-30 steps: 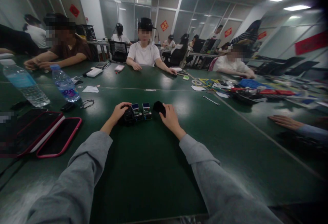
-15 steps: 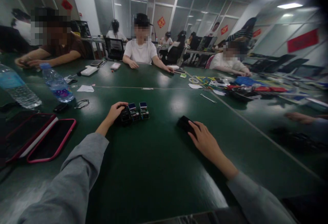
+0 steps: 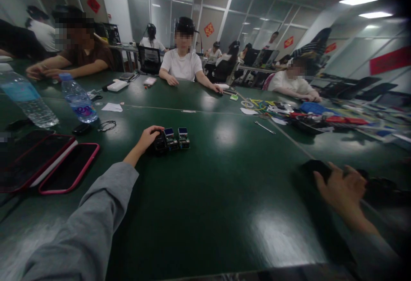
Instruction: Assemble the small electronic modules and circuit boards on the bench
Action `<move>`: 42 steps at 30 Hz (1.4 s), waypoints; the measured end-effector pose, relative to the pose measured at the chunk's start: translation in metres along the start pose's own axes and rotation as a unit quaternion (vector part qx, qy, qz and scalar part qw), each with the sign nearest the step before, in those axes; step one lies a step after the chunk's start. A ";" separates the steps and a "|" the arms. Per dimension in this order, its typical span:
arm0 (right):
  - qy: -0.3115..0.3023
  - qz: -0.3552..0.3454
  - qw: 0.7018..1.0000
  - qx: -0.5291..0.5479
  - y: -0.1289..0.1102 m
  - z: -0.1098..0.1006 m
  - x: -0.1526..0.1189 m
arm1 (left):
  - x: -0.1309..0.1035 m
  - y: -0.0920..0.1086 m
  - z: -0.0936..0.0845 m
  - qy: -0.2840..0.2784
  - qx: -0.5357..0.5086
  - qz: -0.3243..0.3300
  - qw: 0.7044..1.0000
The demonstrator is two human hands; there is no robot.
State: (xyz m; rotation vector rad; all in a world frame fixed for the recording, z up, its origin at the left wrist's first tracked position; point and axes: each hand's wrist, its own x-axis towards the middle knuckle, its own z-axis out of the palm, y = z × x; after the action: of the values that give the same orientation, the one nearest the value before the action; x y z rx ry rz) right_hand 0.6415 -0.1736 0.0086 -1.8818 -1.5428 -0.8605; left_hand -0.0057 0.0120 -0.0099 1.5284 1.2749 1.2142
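My left hand (image 3: 147,140) is closed round a small black boxy device (image 3: 159,142), fingers over its top and left side. Right beside that device stand two small electronic modules, one nearer (image 3: 171,139) and one a little farther right (image 3: 184,138), each with a dark blue square on top and a circuit board below. At the right, my right hand (image 3: 343,193) grips a dark, flat object (image 3: 316,170) between thumb and fingers; blur and dim light hide its kind.
Two plastic water bottles, one large (image 3: 30,97) and one small (image 3: 79,101), stand left. A pink-edged phone (image 3: 69,168) lies below them. A wrench (image 3: 265,127) and a pile of cables and tools (image 3: 324,116) are at right. Several people sit round the green table (image 3: 205,195).
My right hand has swept far to the right with the dark flat object. My left hand stays at the black device. The view has shifted slightly.
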 end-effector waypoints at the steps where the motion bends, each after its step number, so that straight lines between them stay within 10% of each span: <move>1: -0.001 0.010 1.000 -0.007 -0.018 0.002 0.004 | 0.000 0.000 0.000 0.001 0.001 0.000 1.000; 10: -0.186 -0.232 0.926 0.233 -0.319 0.017 0.010 | -0.002 0.001 0.000 0.007 0.014 0.004 1.000; 14: -0.225 -0.300 0.874 0.307 -0.396 0.023 0.013 | 0.000 -0.004 0.000 0.012 0.017 0.020 1.000; 42: -0.221 -0.092 0.868 0.436 -0.396 0.051 0.018 | 0.003 0.001 0.003 -0.004 0.025 -0.006 1.000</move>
State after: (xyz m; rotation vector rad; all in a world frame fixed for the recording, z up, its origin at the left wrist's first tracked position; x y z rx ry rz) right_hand 0.2621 -0.0499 -0.0029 -1.2844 -1.9417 0.2586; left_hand -0.0023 0.0143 -0.0088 1.5569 1.3168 1.1758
